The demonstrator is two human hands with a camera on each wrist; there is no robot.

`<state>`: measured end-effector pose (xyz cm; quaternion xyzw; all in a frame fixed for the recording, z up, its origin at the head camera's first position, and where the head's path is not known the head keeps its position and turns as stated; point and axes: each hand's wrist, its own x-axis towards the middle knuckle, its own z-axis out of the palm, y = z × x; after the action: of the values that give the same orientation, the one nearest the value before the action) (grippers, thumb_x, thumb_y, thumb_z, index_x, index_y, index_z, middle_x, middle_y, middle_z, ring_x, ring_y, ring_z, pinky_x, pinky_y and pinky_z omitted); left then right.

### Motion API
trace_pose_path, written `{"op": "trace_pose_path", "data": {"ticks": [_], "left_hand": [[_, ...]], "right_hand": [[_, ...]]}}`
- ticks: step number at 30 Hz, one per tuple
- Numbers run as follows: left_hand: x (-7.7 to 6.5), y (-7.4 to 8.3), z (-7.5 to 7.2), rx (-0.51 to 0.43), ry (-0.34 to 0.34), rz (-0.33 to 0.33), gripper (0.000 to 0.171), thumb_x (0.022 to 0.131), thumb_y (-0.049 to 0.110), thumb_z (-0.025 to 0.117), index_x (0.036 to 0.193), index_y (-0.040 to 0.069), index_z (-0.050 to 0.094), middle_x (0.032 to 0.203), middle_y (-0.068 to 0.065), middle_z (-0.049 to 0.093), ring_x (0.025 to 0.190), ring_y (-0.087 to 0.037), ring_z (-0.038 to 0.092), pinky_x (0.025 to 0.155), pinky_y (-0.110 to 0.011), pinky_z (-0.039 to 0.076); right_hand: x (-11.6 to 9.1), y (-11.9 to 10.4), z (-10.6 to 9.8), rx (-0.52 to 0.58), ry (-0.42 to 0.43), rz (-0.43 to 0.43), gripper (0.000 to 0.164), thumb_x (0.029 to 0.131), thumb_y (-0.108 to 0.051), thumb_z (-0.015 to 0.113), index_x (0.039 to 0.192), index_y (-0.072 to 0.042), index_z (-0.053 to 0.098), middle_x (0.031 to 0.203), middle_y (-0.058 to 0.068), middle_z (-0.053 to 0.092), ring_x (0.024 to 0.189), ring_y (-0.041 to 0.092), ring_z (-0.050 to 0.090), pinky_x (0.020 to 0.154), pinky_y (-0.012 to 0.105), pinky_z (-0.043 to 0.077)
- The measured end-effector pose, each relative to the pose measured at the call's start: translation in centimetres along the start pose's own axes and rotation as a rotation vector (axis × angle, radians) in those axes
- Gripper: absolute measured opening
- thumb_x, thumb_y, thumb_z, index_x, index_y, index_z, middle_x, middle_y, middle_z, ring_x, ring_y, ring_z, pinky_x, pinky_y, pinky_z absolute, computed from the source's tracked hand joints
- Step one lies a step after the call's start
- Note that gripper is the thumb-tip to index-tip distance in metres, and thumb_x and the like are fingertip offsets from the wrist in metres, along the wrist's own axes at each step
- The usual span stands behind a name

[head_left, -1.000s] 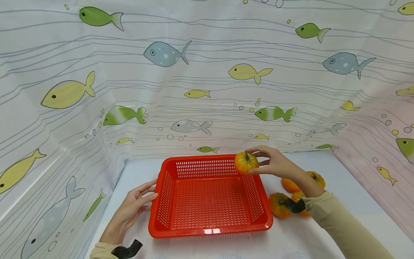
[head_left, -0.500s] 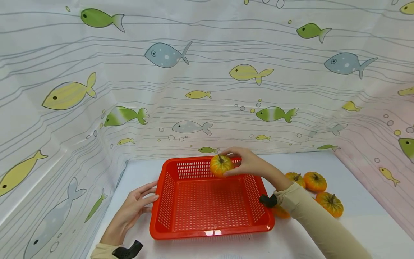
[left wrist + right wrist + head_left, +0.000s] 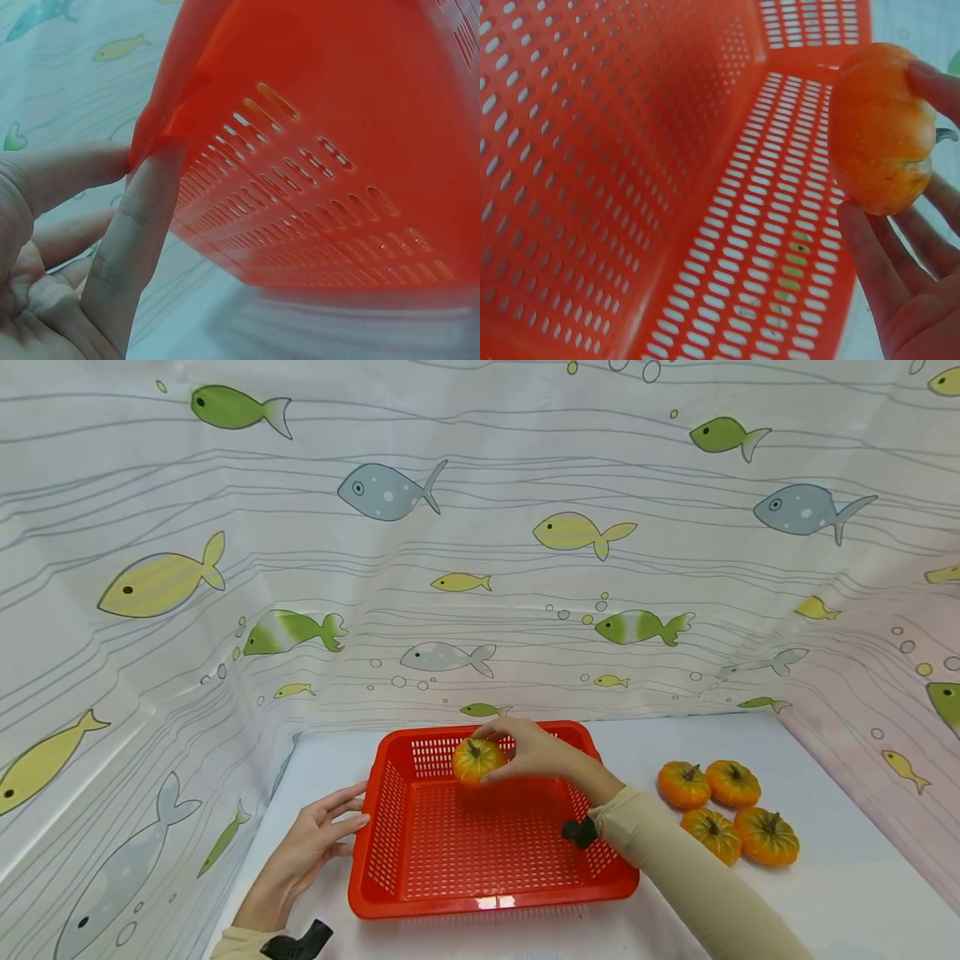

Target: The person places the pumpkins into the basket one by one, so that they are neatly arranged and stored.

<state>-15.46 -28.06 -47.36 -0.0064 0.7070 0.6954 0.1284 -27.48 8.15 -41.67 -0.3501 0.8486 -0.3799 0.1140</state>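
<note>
The right hand (image 3: pixel 525 750) curls thumb and fingers around a small orange-and-yellow ribbed pumpkin (image 3: pixel 476 763), gripping its sides. In the right wrist view, the short curved stem (image 3: pixel 946 135) points away from the basket, toward the palm side, and no finger presses on it. The pumpkin is held in the air above the rear part of a red plastic basket (image 3: pixel 491 907), over the slotted mesh and apart from the basket's floor.

By its look it should be light enough for one hand and firm, with little give; the smooth, faintly glossy skin could slide a bit under dry fingertips. The best hold is probably around the widest part, with fingertips settled in the grooves between ribs; the thin stem looks like the weak point and a poor handle.

The left hand (image 3: pixel 315 835) is at the basket's left side, where thumb and fingers appear to pinch the flared rim from outside. The basket looks light and slightly flexible, likely to shift if knocked, so the stiff lip seems a sensible place to hold it.

To the right of the basket, four similar pumpkins (image 3: pixel 768 837) lie close together on the white table (image 3: pixel 847 802). Behind everything hangs a fish-print sheet (image 3: pixel 525 610).
</note>
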Motion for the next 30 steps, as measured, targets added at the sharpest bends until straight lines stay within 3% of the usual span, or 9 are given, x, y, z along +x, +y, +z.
{"op": "trace_pose_path", "data": {"ticks": [6,15,30], "left_hand": [[-0.1,0.1,0.1,-0.002,0.015,-0.01,0.068,0.101,0.012,0.066,0.159,0.0,0.034,0.112,0.004,0.07,0.091,-0.013,0.074,0.072,-0.032,0.065],[-0.1,0.1,0.2,-0.011,0.023,-0.021,0.069,0.1,0.011,0.067,0.159,0.001,0.033,0.113,0.004,0.069,0.091,-0.012,0.074,0.071,-0.031,0.065],[-0.3,-0.1,0.4,-0.025,0.012,0.024,0.068,0.1,0.009,0.066,0.158,-0.002,0.033,0.114,0.003,0.068,0.091,-0.011,0.073,0.067,-0.03,0.065]], "right_hand": [[1.3,0.1,1.8,-0.053,-0.042,0.035,0.062,0.081,-0.032,0.09,0.135,-0.016,0.065,0.133,-0.002,0.066,0.118,0.015,0.059,0.101,0.034,0.057],[2.8,0.2,4.5,-0.129,-0.101,0.039,0.061,0.082,-0.031,0.089,0.135,-0.015,0.065,0.133,0.001,0.067,0.119,0.015,0.061,0.105,0.033,0.054],[2.7,1.0,6.5,-0.153,-0.136,0.085,0.061,0.084,-0.032,0.087,0.138,-0.017,0.064,0.136,0.0,0.065,0.122,0.016,0.059,0.106,0.032,0.053]]}}
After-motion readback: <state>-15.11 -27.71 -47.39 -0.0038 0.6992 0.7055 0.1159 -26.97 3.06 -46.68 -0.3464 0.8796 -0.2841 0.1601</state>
